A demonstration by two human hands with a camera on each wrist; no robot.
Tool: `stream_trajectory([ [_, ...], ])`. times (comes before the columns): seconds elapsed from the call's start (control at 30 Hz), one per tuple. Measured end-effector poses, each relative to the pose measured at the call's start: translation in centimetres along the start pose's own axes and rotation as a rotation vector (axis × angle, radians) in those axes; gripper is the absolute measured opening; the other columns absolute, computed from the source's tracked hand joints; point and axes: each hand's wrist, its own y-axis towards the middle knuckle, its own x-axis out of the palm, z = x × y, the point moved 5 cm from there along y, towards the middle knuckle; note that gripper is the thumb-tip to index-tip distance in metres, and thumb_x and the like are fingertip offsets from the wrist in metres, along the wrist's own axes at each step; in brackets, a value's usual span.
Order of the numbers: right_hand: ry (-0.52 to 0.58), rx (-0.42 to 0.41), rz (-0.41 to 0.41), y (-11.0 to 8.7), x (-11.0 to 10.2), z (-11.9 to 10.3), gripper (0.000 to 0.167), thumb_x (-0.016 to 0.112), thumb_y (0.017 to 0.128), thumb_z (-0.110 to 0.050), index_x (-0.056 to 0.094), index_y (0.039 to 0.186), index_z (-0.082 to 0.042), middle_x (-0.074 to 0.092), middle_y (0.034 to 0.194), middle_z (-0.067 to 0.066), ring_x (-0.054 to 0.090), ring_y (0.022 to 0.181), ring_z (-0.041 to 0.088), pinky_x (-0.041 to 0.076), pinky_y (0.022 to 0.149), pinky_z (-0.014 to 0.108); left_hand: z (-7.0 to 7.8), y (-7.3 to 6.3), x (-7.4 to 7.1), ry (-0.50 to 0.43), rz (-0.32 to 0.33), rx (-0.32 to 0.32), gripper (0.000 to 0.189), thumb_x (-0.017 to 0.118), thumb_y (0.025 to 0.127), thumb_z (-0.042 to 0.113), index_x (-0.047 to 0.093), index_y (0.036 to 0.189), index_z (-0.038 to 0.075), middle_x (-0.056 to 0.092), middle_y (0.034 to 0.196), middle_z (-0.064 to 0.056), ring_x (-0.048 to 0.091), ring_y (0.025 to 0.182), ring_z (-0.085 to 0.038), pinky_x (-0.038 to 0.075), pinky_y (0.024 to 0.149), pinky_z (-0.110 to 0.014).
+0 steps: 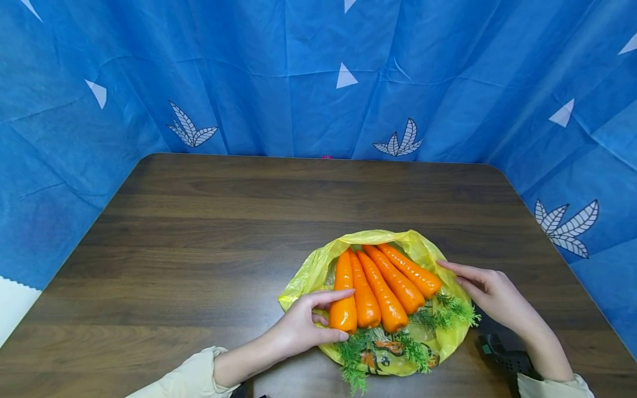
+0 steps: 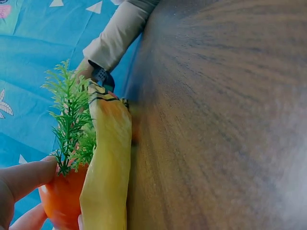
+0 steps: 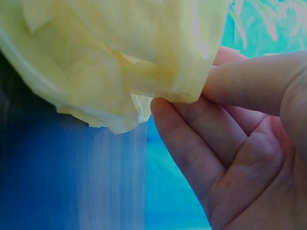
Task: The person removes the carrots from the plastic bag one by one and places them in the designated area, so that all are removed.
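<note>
Five carrots (image 1: 380,293) lie fanned on a spread yellow bag (image 1: 306,276) whose far rim curls round their tips, nearer the tabletop's (image 1: 199,237) right edge than its left; left hand (image 1: 308,323) has thumb and fingers clamped on the leftmost carrot's (image 1: 343,315) thick end, right hand (image 1: 502,296) pinches the bag's right rim. Judged light, stiff, slippery, probably moulded plastic: best held round the blunt end, clear of the feathery greens (image 1: 353,359). Surfaces: glossy tapered orange; thin, crinkled film, likely easily torn; dark wood grain.
</note>
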Motion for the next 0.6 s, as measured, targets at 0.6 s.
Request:
stream_trajectory([
  [0.6,0.005,0.002,-0.013,0.1,-0.1,0.2,0.041,0.056,0.087,0.012,0.058,0.126,0.0,0.061,0.109,0.023,0.034,0.042,0.007,0.037,0.04,0.022,2.4,-0.6,-1.0,-0.095,0.009,0.085,0.062,0.076,0.075,0.002,0.054,0.132,0.006,0.049,0.133,-0.01,0.054,0.102,-0.02,0.05,0.078,-0.03],
])
